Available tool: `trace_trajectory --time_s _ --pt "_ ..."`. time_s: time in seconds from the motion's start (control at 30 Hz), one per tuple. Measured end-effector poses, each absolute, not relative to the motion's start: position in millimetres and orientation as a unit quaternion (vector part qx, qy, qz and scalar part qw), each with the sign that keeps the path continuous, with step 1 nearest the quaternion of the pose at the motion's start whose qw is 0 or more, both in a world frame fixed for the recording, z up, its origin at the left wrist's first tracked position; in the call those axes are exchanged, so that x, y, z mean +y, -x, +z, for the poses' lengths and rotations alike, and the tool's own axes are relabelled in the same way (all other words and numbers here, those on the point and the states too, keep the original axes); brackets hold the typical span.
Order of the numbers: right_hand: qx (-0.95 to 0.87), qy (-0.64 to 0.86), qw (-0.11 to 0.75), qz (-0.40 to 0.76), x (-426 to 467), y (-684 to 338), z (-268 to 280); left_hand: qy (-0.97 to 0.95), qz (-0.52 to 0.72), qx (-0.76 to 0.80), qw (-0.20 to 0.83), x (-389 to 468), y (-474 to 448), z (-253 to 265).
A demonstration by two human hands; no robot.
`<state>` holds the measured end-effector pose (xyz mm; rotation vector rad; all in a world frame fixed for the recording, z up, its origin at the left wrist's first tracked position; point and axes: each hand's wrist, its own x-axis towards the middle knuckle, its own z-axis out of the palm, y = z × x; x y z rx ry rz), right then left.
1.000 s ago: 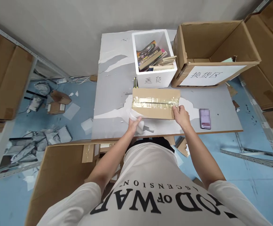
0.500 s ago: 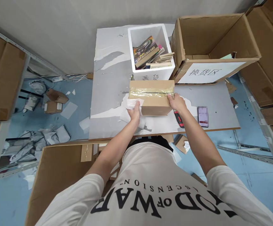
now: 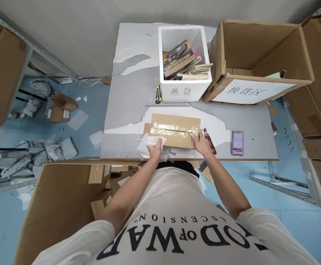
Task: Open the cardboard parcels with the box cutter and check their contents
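Note:
A small brown cardboard box [image 3: 171, 141] with shiny clear tape along its top lies near the table's front edge. At its right end my right hand [image 3: 201, 142] is closed on the box's edge, thumb on top. My left hand [image 3: 155, 149] is closed on a crumpled sheet of white paper [image 3: 149, 140] at the box's front left corner. Some of its fingers are hidden under the paper. Just right of my right hand lies a red and black utility knife [image 3: 210, 141].
Behind the box stand a white foam bin [image 3: 186, 92] of books and a large open carton [image 3: 221, 84] with a paper label. A yellow and black cutter [image 3: 158, 94] lies beside the bin, and a phone [image 3: 237, 142] at right. Below the table's left edge is a big carton [image 3: 63, 198].
The box has come down towards me and lies lower, with a flap now showing at its left end. Both hands moved with it, keeping their holds. The view has shifted slightly.

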<state>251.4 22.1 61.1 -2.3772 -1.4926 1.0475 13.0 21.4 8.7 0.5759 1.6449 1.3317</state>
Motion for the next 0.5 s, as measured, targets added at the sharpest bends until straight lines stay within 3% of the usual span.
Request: trace_trajectory --time_s 0.13,0.23,0.37,0.5 --pt "-0.459 0.807 0.118 0.352 20.1 -292.6 39.2 -0.234 0.527 0.680 0.452 21.6 -12.5 3.6" --pt "-0.438 0.860 0.017 0.263 13.1 -323.1 16.7 -0.232 0.523 0.684 0.452 21.1 -13.8 3.3" --pt "-0.467 0.836 -0.095 0.272 2.4 -342.5 -8.6 -0.222 0.523 0.687 0.453 21.8 -16.3 8.2" --pt "-0.519 0.815 -0.037 0.256 7.5 -347.7 6.5 -0.216 0.526 0.695 0.439 21.7 -17.5 12.1"
